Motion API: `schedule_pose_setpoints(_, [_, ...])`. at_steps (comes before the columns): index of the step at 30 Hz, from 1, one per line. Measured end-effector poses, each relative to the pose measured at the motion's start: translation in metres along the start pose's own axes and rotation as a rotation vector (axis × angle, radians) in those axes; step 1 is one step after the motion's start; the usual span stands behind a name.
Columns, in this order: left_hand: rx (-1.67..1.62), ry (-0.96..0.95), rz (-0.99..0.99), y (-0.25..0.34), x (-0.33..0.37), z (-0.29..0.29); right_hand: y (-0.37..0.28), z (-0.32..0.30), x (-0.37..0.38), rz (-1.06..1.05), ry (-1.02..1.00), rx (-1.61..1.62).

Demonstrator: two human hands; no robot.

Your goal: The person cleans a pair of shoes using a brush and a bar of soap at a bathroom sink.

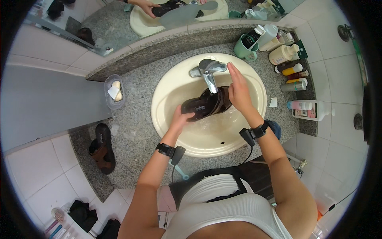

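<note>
My left hand (181, 118) grips one end of a dark brown sandal (199, 107), thumb on its insole. The sandal lies tilted over the cream oval sink (159, 91), its strapped part beneath the spout of the chrome faucet (209, 73). My right hand (239, 89) is open, with its fingers stretched out and pressed together. Its fingertips touch or nearly touch the end of the faucet lever. The palm is beside the sandal's far end and hides part of it. Wet-looking shine shows in the basin below.
Another brown sandal (104, 149) rests on the granite counter (135, 119) at the left. Near it is a clear soap dish (114, 91). Several bottles (283, 53) and a green cup (244, 49) crowd the right back corner. A light blue handle (182, 172) lies by the front edge.
</note>
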State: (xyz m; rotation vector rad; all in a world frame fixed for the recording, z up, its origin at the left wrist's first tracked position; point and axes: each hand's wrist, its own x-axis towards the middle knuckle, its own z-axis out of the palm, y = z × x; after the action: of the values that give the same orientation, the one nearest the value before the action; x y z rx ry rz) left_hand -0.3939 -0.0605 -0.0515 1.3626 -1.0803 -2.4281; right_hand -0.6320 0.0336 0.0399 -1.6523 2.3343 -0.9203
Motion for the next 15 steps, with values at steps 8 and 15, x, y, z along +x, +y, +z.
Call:
schedule_pose_setpoints(8, [-0.134,-0.221,-0.068,-0.021,0.031,-0.007,0.118,0.051,-0.056,0.317,0.136,-0.059])
schedule_pose_setpoints(15, [-0.126,-0.338,-0.114,-0.002,0.03,0.002,0.14,0.033,-0.074,0.537,-0.109,-0.086])
